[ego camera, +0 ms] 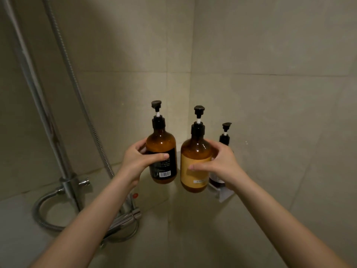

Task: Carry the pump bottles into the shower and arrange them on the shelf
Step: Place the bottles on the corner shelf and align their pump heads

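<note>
A chrome riser pipe (34,89) and a ribbed metal shower hose (77,82) run down the left wall to a chrome mixer valve (125,213), where the hose coils in a loop low on the left. The walls are large, matte beige tiles meeting in a corner straight ahead. On the right wall a small white shelf (222,194) carries 1 amber pump bottle (224,140), mostly hidden behind the right hand (220,163). That hand wraps around a round-shouldered amber bottle with a yellow label (195,161), thumb across the label, held upright just left of the shelf and in front of the corner. The left hand (137,159) grips a second glossy amber bottle with a black label (163,151) and a barcode, thumb laid over its front. Both held bottles stand upright, side by side but apart, each topped with a black pump head.
</note>
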{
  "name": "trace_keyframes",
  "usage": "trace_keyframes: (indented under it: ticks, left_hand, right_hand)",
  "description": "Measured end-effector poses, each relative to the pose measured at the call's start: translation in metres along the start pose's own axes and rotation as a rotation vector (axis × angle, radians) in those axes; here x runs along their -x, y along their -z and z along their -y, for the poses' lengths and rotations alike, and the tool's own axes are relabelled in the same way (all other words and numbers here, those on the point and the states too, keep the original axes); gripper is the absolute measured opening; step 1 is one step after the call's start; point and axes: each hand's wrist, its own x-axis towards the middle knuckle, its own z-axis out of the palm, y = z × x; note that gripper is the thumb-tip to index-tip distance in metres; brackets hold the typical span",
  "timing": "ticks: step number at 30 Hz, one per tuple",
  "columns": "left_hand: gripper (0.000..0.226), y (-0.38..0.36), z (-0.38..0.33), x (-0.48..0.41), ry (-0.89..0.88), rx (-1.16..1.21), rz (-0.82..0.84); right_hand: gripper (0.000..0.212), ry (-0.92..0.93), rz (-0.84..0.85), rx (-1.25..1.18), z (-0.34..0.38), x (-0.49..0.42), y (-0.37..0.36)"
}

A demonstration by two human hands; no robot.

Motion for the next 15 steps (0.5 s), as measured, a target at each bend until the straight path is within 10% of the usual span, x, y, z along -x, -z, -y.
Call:
trace_keyframes:
  ticks: [15]
  left_hand:
    - [0.064, -0.022, 0.042, -0.117, -0.047, -0.021, 0.056]
  right_hand:
    - [0.066, -0.156, -0.490, 0.234, -0.016, -0.052, -0.047]
